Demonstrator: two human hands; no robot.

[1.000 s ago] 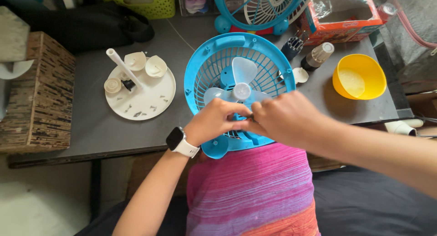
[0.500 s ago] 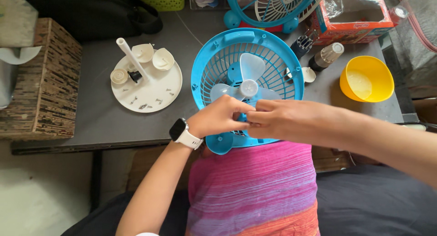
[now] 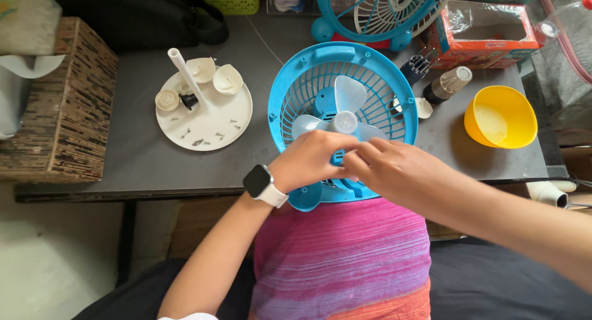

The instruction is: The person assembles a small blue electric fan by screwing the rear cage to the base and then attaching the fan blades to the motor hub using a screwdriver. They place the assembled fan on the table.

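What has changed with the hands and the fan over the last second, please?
Little has changed. Both hands, left and right, stay pinched together over the lower part of the blue fan grille, just below the blades; what they pinch is hidden. The white plate of screws and the yellow bowl have not moved on the table; only the view shifted.

The fan grille [image 3: 308, 86] is glossy blue plastic, its blades [image 3: 348, 95] pale translucent plastic. The table [image 3: 123, 153] looks matt grey. The yellow bowl [image 3: 515, 98] is smooth plastic; the box [image 3: 58, 110] looks rough, woven.
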